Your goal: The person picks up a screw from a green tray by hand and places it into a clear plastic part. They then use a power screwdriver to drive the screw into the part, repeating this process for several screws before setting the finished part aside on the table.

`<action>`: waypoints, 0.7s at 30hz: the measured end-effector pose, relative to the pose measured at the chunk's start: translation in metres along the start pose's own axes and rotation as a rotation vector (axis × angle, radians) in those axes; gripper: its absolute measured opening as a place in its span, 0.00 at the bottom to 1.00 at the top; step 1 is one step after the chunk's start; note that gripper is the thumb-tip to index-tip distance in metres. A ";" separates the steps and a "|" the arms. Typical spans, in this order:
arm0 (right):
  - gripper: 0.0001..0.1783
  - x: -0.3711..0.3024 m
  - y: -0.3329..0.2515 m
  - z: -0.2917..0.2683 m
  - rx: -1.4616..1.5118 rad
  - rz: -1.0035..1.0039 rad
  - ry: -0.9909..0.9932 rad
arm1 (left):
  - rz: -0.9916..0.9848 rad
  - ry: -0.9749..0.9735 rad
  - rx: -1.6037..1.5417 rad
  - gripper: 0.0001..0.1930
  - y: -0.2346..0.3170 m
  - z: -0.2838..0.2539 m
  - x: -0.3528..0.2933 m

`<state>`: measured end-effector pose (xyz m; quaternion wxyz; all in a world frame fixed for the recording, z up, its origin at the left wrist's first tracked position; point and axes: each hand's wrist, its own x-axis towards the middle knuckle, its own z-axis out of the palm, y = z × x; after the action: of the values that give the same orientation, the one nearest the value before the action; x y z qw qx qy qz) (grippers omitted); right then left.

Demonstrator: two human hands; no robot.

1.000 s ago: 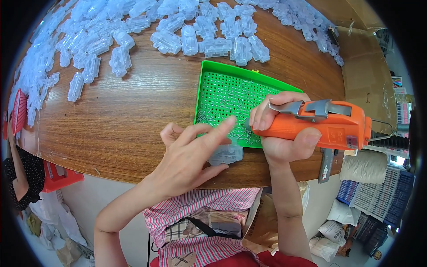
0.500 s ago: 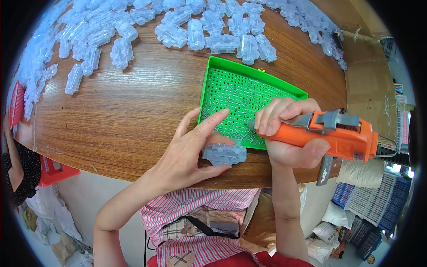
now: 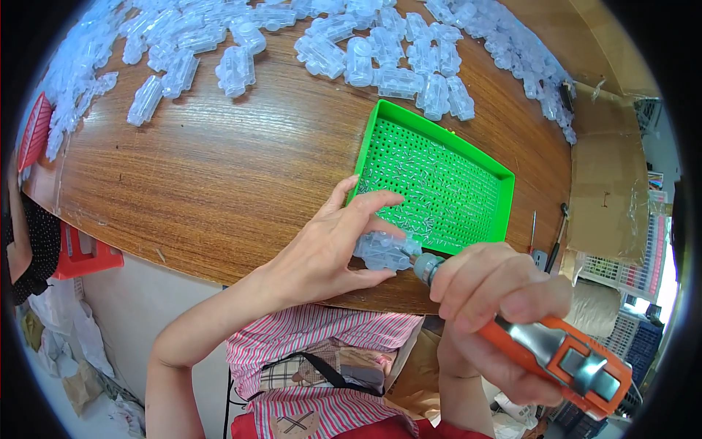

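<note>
The left hand (image 3: 322, 249) lies spread over a clear plastic part (image 3: 382, 251) at the near edge of the table (image 3: 219, 168), thumb on its near side and fingers on its far side, pinning it flat to the wood so that it cannot turn; the part sits just in front of the near left corner of the green tray (image 3: 504, 212). The right hand (image 3: 497, 293) is wrapped tight around an orange electric screwdriver (image 3: 556, 351), held slanting up and to the left so that its metal nose (image 3: 425, 268) meets the right end of the part; the tilt seems to line the tip up with a hole there. The tray stays close by, within a finger's reach, its perforated floor strewn with small screws (image 3: 431, 194); a heap of like clear parts (image 3: 380, 62) lies along the far side, out of the working space.

The tip itself and any screw on it are hidden behind the nose and the fingers; whether it has entered the part I cannot tell. The screwdriver's tail is cut off by the dark rim; thin tools (image 3: 556, 234) at the right edge are too small to name.
</note>
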<state>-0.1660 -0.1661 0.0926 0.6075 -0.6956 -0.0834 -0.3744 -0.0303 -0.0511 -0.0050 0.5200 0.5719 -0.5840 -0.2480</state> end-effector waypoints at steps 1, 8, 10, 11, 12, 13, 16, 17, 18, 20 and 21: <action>0.40 -0.001 0.003 0.001 -0.001 0.003 -0.006 | -0.007 -0.004 -0.012 0.43 0.000 0.000 0.000; 0.40 0.001 0.013 0.012 -0.051 0.005 -0.062 | 0.059 0.058 -0.018 0.40 -0.004 0.000 -0.002; 0.40 -0.001 0.010 0.018 -0.090 0.012 -0.019 | 0.088 0.061 -0.021 0.39 -0.003 0.003 0.001; 0.40 -0.002 0.008 0.019 -0.091 0.007 -0.024 | 0.091 0.072 -0.036 0.38 0.000 0.005 0.003; 0.40 -0.002 0.012 0.019 -0.102 -0.007 -0.036 | 0.086 0.083 -0.014 0.38 0.000 0.003 0.002; 0.41 -0.002 0.015 0.020 -0.114 -0.023 -0.047 | 0.078 0.082 -0.026 0.38 -0.001 0.003 0.000; 0.41 -0.001 0.020 0.017 -0.078 0.005 -0.100 | 0.036 0.016 -0.003 0.38 -0.005 -0.001 -0.005; 0.42 0.002 0.018 0.020 0.020 0.060 -0.062 | 0.031 -0.013 0.021 0.37 -0.005 -0.003 -0.007; 0.42 0.008 0.009 0.018 0.079 0.067 -0.010 | 0.054 -0.004 0.031 0.34 -0.002 -0.001 -0.006; 0.41 0.017 -0.006 0.004 0.227 0.107 0.085 | 0.069 0.049 0.098 0.33 0.005 -0.012 -0.007; 0.41 0.021 -0.015 -0.002 0.208 0.101 0.145 | 0.087 0.092 0.144 0.31 0.011 -0.017 -0.006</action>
<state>-0.1608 -0.1712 0.1170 0.6989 -0.6031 -0.0425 -0.3821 -0.0208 -0.0374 0.0086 0.5142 0.5926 -0.6001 -0.1562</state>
